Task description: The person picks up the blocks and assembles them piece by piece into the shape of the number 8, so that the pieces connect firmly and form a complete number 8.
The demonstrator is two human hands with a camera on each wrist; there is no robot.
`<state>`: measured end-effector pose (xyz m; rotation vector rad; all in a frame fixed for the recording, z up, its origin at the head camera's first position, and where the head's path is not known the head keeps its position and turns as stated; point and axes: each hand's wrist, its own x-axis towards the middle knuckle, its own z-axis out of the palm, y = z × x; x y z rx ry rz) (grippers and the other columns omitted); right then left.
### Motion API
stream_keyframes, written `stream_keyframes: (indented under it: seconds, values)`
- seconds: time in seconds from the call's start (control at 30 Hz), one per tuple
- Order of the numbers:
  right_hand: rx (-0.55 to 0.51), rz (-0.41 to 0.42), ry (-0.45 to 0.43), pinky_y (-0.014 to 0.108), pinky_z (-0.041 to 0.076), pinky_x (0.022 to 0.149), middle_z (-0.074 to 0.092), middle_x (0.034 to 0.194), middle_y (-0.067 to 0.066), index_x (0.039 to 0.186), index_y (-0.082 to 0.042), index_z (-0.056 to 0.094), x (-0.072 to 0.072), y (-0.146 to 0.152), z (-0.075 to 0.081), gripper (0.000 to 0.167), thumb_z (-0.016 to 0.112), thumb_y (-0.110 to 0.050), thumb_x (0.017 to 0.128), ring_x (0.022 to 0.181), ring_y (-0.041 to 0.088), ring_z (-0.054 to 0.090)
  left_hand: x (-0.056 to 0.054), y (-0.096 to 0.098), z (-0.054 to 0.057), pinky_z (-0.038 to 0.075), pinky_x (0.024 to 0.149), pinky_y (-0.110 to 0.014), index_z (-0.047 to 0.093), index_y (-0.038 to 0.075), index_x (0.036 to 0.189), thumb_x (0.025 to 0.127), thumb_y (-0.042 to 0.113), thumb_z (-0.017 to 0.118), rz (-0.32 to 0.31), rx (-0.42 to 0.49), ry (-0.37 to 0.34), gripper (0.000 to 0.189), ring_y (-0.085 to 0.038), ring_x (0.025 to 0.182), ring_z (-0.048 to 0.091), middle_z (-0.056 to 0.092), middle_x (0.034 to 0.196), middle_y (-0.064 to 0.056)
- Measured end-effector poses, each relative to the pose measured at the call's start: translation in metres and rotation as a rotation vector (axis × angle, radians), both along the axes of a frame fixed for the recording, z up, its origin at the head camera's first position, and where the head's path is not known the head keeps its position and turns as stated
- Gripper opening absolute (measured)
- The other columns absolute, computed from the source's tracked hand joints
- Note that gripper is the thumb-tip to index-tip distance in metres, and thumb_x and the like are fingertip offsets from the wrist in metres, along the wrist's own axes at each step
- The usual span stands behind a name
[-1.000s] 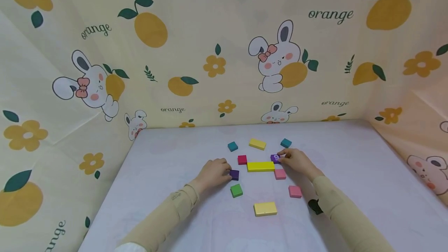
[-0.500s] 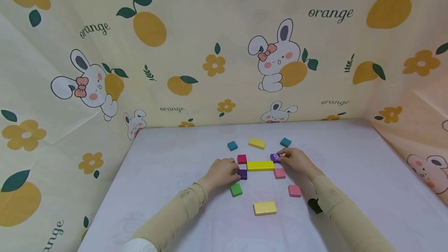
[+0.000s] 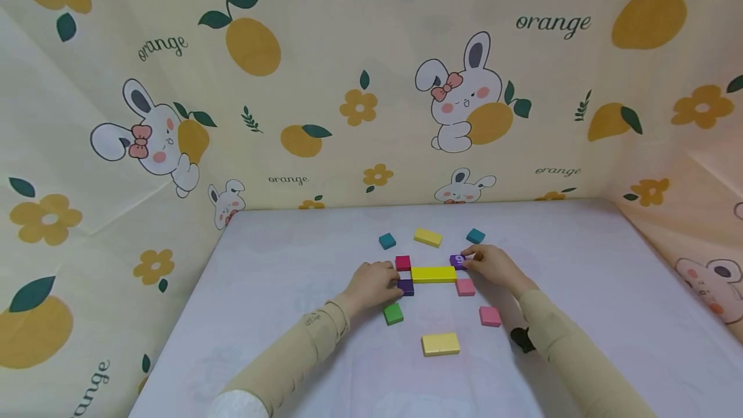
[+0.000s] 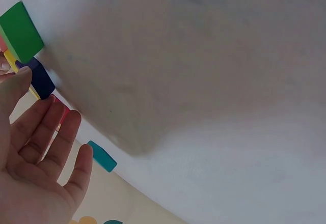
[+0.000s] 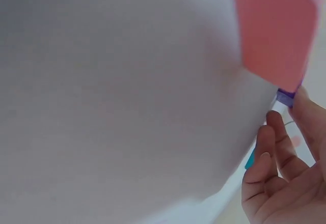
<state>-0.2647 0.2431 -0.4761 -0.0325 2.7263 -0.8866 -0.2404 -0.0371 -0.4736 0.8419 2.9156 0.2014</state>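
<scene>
Dark purple block (image 3: 407,288) slid right to lower-left corner of long yellow block (image 3: 433,275), mid-frame, fingers of left hand (image 3: 371,284) pinching it, those of right hand (image 3: 492,264) clamped on white-marked purple block (image 3: 457,262); gentle level pushing should keep edges square.

Pale tabletop (image 3: 278,366), extending beneath and around the left hand (image 3: 373,285) and right hand (image 3: 495,268). Cream backdrop (image 3: 348,24), rising beyond both hands; printed on it, a bow-wearing rabbit (image 3: 451,133) with an orange beyond the right hand, a mustard flower (image 3: 358,108) beyond the left, and a second bow-wearing rabbit (image 3: 164,134) farther left.
</scene>
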Motion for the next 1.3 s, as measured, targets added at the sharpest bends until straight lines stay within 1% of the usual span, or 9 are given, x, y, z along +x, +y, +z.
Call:
stream_keyframes:
  seconds: [0.1,0.23,0.4,0.63,0.73,0.9,1.13,1.3]
  values:
    - [0.013,0.007,-0.010,0.031,0.047,0.075,0.060,0.104,0.013,0.123,-0.009,0.059,0.000,-0.001,0.002,0.034,0.059,-0.023,0.091,0.088,0.022,0.052,0.000,0.000,0.000,0.048,0.085,-0.033,0.070,0.019,0.107,0.084,0.042,0.065,0.004,-0.002,-0.003,0.032,-0.009,0.085,0.058,0.066,0.099,0.005]
    - [0.033,0.011,-0.018,0.034,0.048,0.077,0.061,0.105,0.014,0.123,-0.009,0.059,0.001,-0.002,0.004,0.034,0.058,-0.023,0.091,0.089,0.023,0.053,0.000,0.001,0.001,0.046,0.082,-0.030,0.070,0.019,0.106,0.084,0.042,0.065,0.008,-0.002,-0.007,0.032,-0.009,0.082,0.056,0.065,0.097,0.006]
    - [0.039,0.014,-0.006,0.037,0.050,0.078,0.062,0.106,0.014,0.122,-0.008,0.059,0.001,-0.005,0.004,0.034,0.059,-0.022,0.091,0.088,0.022,0.054,0.000,0.001,0.001,0.045,0.078,-0.028,0.070,0.019,0.106,0.083,0.042,0.066,0.012,0.002,-0.013,0.032,-0.008,0.079,0.054,0.064,0.095,0.006]
    - [0.031,0.004,-0.003,0.038,0.051,0.079,0.060,0.109,0.017,0.126,-0.008,0.056,0.003,-0.005,0.004,0.037,0.057,-0.024,0.092,0.090,0.024,0.054,-0.001,0.001,-0.002,0.046,0.076,-0.027,0.070,0.019,0.106,0.083,0.042,0.066,0.005,0.007,-0.019,0.032,-0.007,0.077,0.053,0.064,0.093,0.006]
    - [0.032,0.005,0.017,0.038,0.050,0.078,0.060,0.110,0.018,0.126,-0.008,0.055,0.007,-0.005,0.008,0.039,0.056,-0.025,0.092,0.091,0.025,0.054,-0.001,0.001,-0.002,0.046,0.077,-0.027,0.070,0.019,0.106,0.083,0.042,0.066,0.009,0.004,-0.024,0.033,-0.008,0.077,0.053,0.064,0.093,0.006]
    - [0.035,0.020,0.052,0.038,0.050,0.078,0.061,0.109,0.016,0.124,-0.007,0.058,0.015,-0.003,0.014,0.037,0.056,-0.025,0.092,0.092,0.025,0.053,0.000,0.002,0.000,0.046,0.077,-0.027,0.070,0.019,0.106,0.083,0.042,0.067,0.017,0.010,-0.038,0.032,-0.007,0.077,0.053,0.064,0.093,0.007]
    - [0.028,0.047,0.067,0.036,0.048,0.076,0.060,0.108,0.015,0.124,-0.007,0.058,0.028,0.005,0.019,0.037,0.054,-0.027,0.092,0.093,0.025,0.052,0.001,0.002,0.001,0.045,0.076,-0.027,0.070,0.019,0.106,0.083,0.041,0.067,0.031,0.018,-0.049,0.032,-0.007,0.077,0.053,0.064,0.092,0.007]
    - [0.013,0.081,0.088,0.035,0.047,0.077,0.062,0.105,0.011,0.114,-0.008,0.063,0.035,0.013,0.019,0.030,0.055,-0.026,0.092,0.091,0.023,0.051,0.000,0.002,0.000,0.046,0.078,-0.027,0.070,0.018,0.107,0.083,0.041,0.066,0.031,0.029,-0.048,0.033,-0.008,0.078,0.054,0.065,0.094,0.006]
